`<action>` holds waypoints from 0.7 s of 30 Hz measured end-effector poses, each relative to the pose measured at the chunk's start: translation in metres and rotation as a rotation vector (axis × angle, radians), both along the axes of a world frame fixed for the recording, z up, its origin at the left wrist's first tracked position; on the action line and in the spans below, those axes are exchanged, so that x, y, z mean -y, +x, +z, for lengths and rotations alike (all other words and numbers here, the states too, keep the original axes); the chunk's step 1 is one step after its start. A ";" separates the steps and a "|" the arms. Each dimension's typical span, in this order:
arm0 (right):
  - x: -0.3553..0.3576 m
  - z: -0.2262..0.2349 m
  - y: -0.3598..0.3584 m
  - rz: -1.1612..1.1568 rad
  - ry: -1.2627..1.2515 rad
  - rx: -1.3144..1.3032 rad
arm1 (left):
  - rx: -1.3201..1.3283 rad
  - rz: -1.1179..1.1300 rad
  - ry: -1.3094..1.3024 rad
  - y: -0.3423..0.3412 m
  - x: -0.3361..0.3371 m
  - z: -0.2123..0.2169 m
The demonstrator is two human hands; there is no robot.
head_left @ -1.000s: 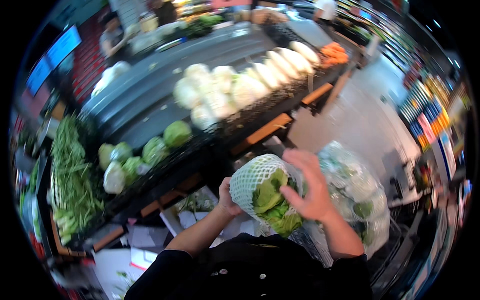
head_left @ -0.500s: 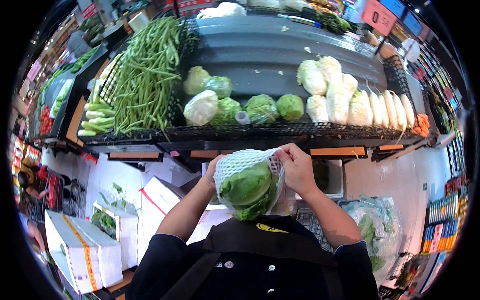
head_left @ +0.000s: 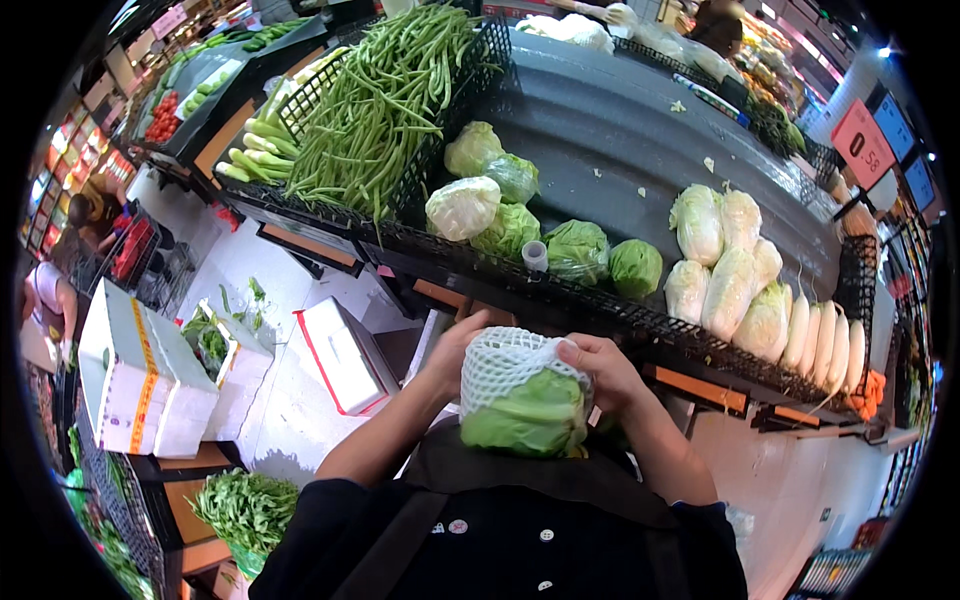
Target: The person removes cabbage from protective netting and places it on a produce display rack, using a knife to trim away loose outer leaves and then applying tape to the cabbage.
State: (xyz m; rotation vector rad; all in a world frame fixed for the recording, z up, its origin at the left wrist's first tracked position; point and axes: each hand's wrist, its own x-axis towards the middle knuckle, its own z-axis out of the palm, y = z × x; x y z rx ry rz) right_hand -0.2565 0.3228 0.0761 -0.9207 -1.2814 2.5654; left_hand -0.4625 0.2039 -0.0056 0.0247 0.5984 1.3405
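Note:
A green head of lettuce [head_left: 520, 415] is in front of my chest, its far part covered by a white foam net [head_left: 505, 365] and its near leaves bare. My left hand [head_left: 455, 352] is closed at the net's left side; the net hides some of its fingertips. On the opposite side my right hand [head_left: 608, 368] grips the net's edge, thumb on top. Beyond my hands, several wrapped lettuces [head_left: 578, 250] line the front of the dark display stand [head_left: 640, 130]. A short pale tube [head_left: 535, 256] stands among them.
Green beans [head_left: 390, 110] fill the stand's left side. Napa cabbages [head_left: 735, 280], white radishes [head_left: 825, 345] and carrots [head_left: 868, 392] lie to the right. White foam boxes [head_left: 335, 350] and leafy greens [head_left: 243, 510] are at lower left. A person [head_left: 50, 300] is at the far left.
My view has turned right, so the stand now slants. The foam net covers the lettuce's far side more closely. Both hands still hold it.

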 end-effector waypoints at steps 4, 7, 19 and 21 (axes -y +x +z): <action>-0.010 -0.001 0.000 -0.061 0.315 0.167 | -0.368 0.145 -0.221 0.028 0.073 0.015; -0.012 0.006 -0.018 0.008 0.683 0.292 | -0.228 0.170 -0.017 0.040 0.083 0.009; -0.106 0.048 -0.129 -0.410 0.620 -0.033 | 0.047 0.187 0.276 0.019 0.075 -0.010; -0.110 0.005 -0.135 -0.393 0.758 0.050 | -0.344 0.333 0.065 0.031 0.110 -0.007</action>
